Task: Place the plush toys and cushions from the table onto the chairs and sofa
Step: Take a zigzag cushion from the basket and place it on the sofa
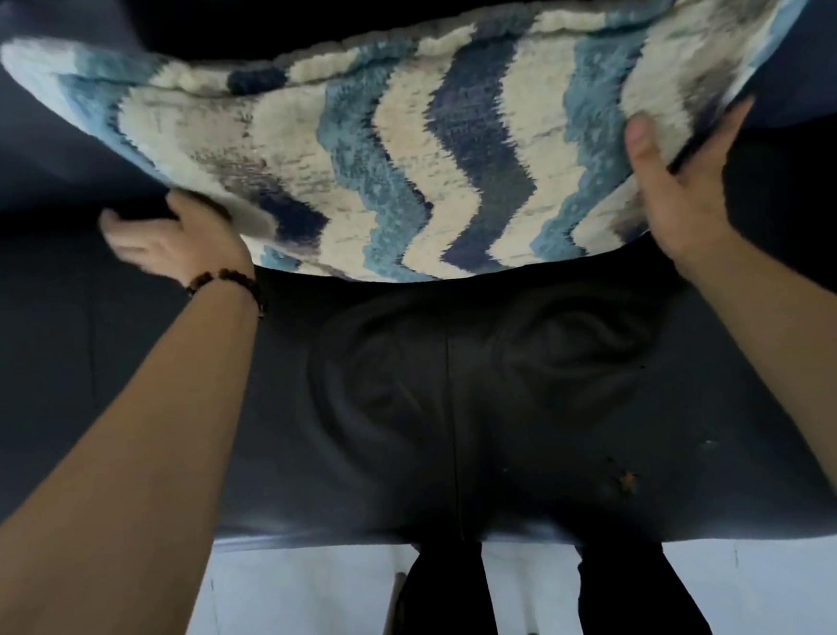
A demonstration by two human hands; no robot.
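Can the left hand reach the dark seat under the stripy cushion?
Probably yes. Nothing lies between the left hand and the dark seat just below it, but that hand and the right hand both grip the stripy cushion.

Left hand [170,236], right hand [672,192] gripping zigzag cushion [417,142]

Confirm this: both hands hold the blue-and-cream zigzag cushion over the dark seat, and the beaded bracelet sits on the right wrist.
Not quite: the beaded bracelet is on the left wrist, as the head view shows. The rest stands: the left hand and right hand hold the zigzag cushion over the dark seat.
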